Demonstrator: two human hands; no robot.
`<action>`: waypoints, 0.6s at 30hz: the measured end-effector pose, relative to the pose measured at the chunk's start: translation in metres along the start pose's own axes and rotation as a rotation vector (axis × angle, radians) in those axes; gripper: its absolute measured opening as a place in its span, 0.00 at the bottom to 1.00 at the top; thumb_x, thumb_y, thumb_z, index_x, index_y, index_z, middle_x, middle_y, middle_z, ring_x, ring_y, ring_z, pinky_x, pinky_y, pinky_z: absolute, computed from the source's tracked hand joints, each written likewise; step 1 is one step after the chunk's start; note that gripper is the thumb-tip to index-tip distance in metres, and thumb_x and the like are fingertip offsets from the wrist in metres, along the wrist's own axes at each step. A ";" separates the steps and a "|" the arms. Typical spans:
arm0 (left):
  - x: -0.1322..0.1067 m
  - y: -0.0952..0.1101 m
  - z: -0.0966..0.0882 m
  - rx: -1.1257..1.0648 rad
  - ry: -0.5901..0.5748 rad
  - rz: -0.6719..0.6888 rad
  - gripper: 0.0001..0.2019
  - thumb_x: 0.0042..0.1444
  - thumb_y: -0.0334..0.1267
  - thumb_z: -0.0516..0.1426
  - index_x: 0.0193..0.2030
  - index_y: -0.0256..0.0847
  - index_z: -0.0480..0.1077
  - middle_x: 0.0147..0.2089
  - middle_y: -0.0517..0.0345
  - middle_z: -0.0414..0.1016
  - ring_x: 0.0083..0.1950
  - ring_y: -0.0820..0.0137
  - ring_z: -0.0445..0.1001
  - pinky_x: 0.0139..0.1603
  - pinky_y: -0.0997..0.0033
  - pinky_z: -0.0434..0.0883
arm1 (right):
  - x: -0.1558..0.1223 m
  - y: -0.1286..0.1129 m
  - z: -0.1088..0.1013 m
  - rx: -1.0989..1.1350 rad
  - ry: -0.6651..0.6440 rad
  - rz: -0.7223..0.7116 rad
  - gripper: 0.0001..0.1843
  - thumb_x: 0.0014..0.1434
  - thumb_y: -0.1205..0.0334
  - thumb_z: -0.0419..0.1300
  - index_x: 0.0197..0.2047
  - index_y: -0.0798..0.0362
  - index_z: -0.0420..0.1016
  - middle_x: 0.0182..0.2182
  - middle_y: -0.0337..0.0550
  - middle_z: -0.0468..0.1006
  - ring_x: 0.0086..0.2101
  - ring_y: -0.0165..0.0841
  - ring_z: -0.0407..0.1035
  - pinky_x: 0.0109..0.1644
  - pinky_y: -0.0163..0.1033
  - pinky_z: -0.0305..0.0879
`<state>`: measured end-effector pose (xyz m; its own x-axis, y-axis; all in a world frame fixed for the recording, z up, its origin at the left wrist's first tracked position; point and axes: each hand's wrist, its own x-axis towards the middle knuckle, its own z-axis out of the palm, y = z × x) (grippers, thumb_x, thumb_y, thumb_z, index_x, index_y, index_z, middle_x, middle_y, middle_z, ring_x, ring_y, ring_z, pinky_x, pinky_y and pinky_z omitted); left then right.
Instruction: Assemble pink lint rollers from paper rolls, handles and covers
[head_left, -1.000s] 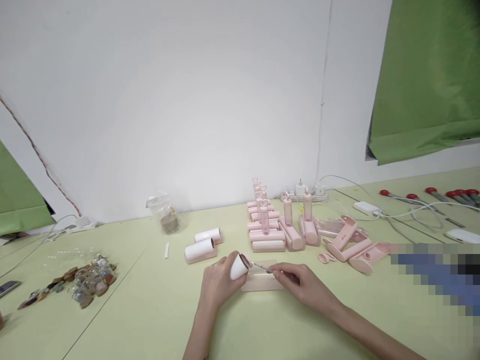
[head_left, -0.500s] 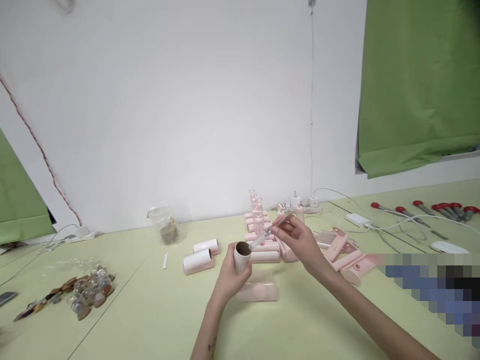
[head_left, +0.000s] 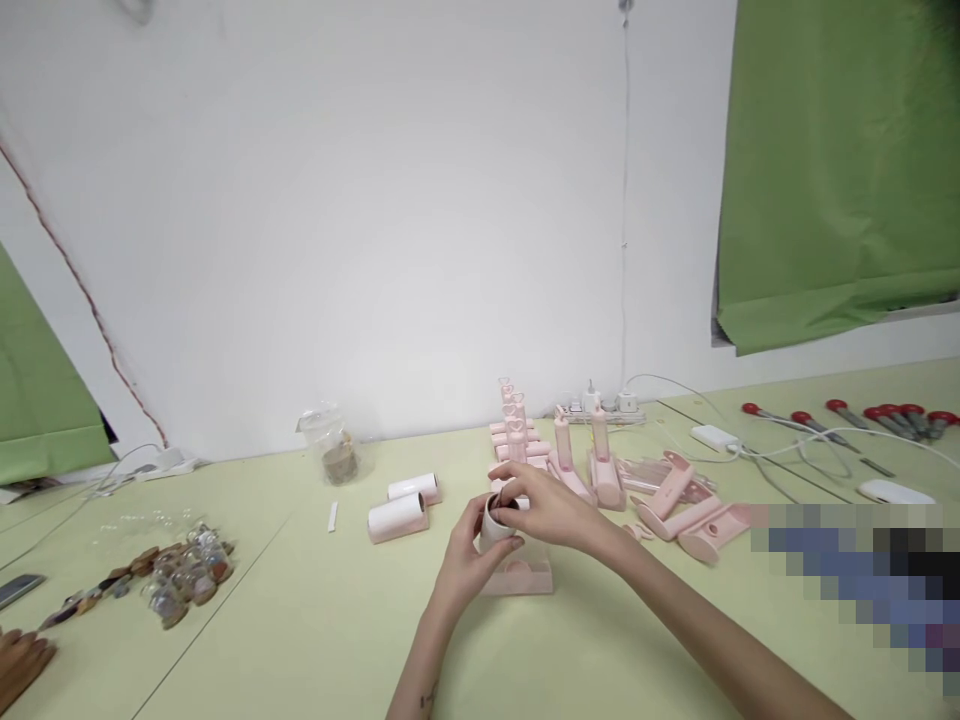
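My left hand (head_left: 466, 565) is wrapped round a white lint roll (head_left: 491, 528), which stands tilted with its brown cardboard core facing up. At the mouth of that core is my right hand (head_left: 536, 505), its fingers bent and pinched at the opening. Whatever these fingers hold is hidden. Just below the hands lies a clear pink-tinted plastic case (head_left: 529, 580) on the table. Two more white lint rolls (head_left: 396, 518) rest to the left on pink bases.
Behind my hands stand pink lint rollers with heart-ended handles (head_left: 515, 430). Pink holder parts (head_left: 716, 530) lie to the right, near red-tipped tools (head_left: 802, 418) and white cables. Left are a plastic bag (head_left: 337, 455), small jars (head_left: 187, 575) and another person's hand (head_left: 22, 660).
My right hand has moved left and down to the roll's mouth. The thin clear strip it held above the roll no longer shows. Another person's hand has come in at lower left.
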<state>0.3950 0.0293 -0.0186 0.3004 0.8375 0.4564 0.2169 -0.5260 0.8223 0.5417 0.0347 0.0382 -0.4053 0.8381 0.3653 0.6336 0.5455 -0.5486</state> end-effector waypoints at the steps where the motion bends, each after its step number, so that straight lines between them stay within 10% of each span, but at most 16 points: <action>1: 0.000 0.000 0.001 0.003 -0.009 0.004 0.19 0.47 0.36 0.57 0.47 0.41 0.61 0.46 0.56 0.68 0.47 0.67 0.66 0.48 0.68 0.63 | 0.000 0.000 0.000 -0.010 -0.001 0.007 0.09 0.47 0.64 0.54 0.20 0.51 0.73 0.46 0.42 0.70 0.42 0.39 0.66 0.38 0.38 0.62; 6: 0.000 -0.003 0.000 0.062 -0.010 0.018 0.20 0.47 0.39 0.57 0.48 0.41 0.60 0.47 0.56 0.67 0.49 0.66 0.65 0.50 0.68 0.61 | -0.004 -0.001 -0.006 0.095 -0.030 -0.002 0.09 0.47 0.64 0.55 0.19 0.52 0.72 0.44 0.42 0.72 0.42 0.39 0.67 0.41 0.39 0.62; 11: -0.002 -0.011 -0.009 0.342 0.067 0.008 0.27 0.48 0.45 0.57 0.54 0.43 0.55 0.48 0.54 0.67 0.48 0.64 0.66 0.47 0.66 0.63 | -0.021 0.003 -0.033 0.562 0.488 0.024 0.12 0.57 0.53 0.50 0.39 0.51 0.67 0.38 0.44 0.74 0.42 0.36 0.67 0.45 0.41 0.63; 18: -0.006 -0.013 0.000 0.778 -0.321 0.203 0.27 0.44 0.53 0.57 0.52 0.49 0.62 0.48 0.52 0.69 0.47 0.60 0.66 0.48 0.60 0.61 | -0.048 0.051 -0.028 0.671 0.707 0.174 0.14 0.54 0.49 0.51 0.31 0.51 0.63 0.29 0.42 0.73 0.35 0.37 0.70 0.39 0.39 0.67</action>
<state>0.3900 0.0316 -0.0320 0.6247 0.6958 0.3544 0.6694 -0.7109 0.2156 0.6117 0.0223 0.0134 0.2830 0.8281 0.4839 0.0535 0.4901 -0.8700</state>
